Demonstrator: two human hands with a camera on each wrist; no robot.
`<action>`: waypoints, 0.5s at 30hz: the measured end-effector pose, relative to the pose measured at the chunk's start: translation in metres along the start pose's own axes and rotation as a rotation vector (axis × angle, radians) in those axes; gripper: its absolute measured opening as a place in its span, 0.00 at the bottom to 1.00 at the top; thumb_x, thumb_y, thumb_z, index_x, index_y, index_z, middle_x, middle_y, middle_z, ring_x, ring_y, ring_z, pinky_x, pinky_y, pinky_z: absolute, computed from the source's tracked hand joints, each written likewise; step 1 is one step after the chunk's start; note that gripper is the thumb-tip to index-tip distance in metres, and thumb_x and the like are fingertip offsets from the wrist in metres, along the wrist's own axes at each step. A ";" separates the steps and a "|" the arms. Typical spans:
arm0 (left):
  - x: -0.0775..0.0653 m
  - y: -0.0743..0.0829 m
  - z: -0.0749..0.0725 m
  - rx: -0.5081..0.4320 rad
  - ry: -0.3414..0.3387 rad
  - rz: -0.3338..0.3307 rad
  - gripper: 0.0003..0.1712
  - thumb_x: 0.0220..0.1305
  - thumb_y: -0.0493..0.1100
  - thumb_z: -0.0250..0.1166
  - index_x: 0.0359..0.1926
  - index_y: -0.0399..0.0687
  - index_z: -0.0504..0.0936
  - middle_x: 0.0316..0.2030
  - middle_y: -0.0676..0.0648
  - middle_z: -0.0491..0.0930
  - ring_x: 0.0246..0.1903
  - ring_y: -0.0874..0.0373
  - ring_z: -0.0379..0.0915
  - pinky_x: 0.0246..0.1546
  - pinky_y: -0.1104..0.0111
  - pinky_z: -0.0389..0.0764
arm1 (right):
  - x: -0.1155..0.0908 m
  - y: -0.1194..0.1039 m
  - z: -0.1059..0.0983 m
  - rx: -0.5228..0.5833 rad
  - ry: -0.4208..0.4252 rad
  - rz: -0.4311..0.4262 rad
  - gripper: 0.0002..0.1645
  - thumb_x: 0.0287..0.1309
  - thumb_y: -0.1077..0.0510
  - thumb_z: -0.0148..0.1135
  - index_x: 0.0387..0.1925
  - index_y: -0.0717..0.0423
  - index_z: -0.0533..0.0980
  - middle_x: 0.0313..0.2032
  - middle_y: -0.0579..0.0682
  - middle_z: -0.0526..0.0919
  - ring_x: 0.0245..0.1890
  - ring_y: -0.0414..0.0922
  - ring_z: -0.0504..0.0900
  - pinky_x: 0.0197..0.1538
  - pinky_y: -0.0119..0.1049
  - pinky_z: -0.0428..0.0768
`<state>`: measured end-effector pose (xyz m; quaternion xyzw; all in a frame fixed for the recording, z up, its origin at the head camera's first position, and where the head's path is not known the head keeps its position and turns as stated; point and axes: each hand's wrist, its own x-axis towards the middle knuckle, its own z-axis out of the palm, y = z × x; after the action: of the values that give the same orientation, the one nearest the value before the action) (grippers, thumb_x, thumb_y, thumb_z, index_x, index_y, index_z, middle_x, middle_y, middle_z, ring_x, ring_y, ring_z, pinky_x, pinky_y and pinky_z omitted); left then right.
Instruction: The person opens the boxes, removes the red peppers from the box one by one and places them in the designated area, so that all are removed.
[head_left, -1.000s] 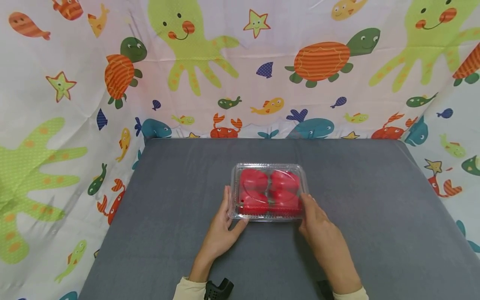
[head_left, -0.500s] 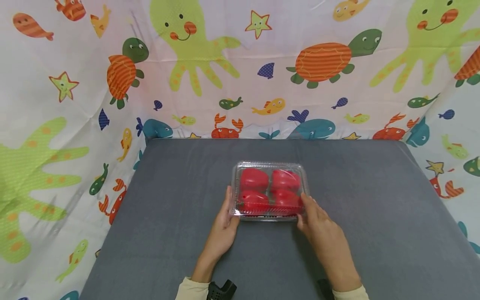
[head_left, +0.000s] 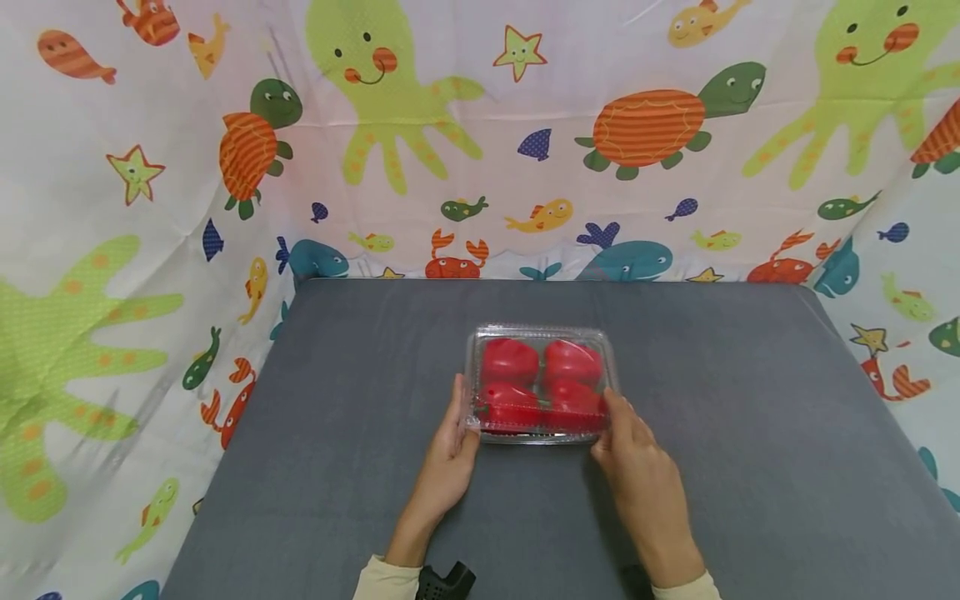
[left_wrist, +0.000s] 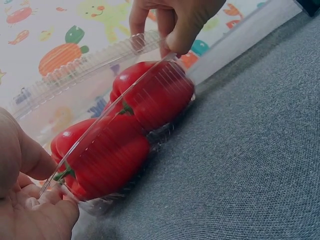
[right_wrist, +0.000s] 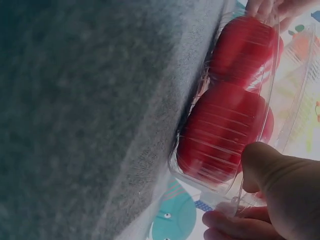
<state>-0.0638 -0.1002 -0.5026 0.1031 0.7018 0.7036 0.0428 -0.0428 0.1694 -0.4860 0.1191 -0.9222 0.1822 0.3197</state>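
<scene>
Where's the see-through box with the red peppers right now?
In the head view, the see-through box is just below and right of the picture's middle, held between the left hand and the right hand, with four red peppers inside.

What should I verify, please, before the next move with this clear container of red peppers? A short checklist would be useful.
1. Four red peppers inside the clear container: ok.
2. Clear container upright above the grey cloth: ok.
3. Left grip holding near the front left corner: ok.
4. Right grip holding near the front right corner: ok.
5. Lid fully seated and fastened: cannot tell; transparent edges overlap.
</scene>
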 end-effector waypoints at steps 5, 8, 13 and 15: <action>0.000 -0.002 0.001 -0.018 0.009 -0.011 0.45 0.81 0.29 0.48 0.86 0.58 0.37 0.85 0.53 0.40 0.83 0.59 0.37 0.76 0.70 0.55 | 0.000 0.000 -0.001 0.007 0.016 -0.004 0.39 0.50 0.70 0.68 0.67 0.63 0.74 0.46 0.69 0.87 0.24 0.61 0.84 0.17 0.56 0.79; -0.001 -0.002 0.003 -0.018 0.027 -0.020 0.45 0.81 0.29 0.49 0.86 0.60 0.38 0.85 0.54 0.41 0.83 0.59 0.38 0.76 0.66 0.55 | 0.001 0.001 -0.004 0.004 0.010 -0.019 0.40 0.48 0.71 0.71 0.66 0.63 0.75 0.38 0.67 0.87 0.13 0.53 0.74 0.13 0.52 0.77; -0.001 0.000 0.004 -0.012 0.051 -0.023 0.45 0.82 0.30 0.48 0.86 0.64 0.40 0.84 0.56 0.44 0.82 0.60 0.40 0.76 0.62 0.58 | 0.005 0.001 -0.009 0.015 -0.026 -0.023 0.42 0.48 0.72 0.71 0.68 0.62 0.74 0.35 0.64 0.86 0.11 0.45 0.65 0.12 0.45 0.74; -0.001 -0.001 0.005 -0.017 0.046 -0.025 0.44 0.82 0.30 0.48 0.86 0.63 0.39 0.84 0.56 0.44 0.83 0.60 0.40 0.77 0.61 0.58 | 0.006 0.002 -0.011 0.023 -0.034 -0.014 0.43 0.48 0.72 0.72 0.69 0.60 0.74 0.39 0.64 0.87 0.12 0.46 0.68 0.13 0.45 0.74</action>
<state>-0.0620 -0.0955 -0.5032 0.0775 0.6977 0.7113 0.0364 -0.0418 0.1747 -0.4750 0.1322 -0.9245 0.1887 0.3036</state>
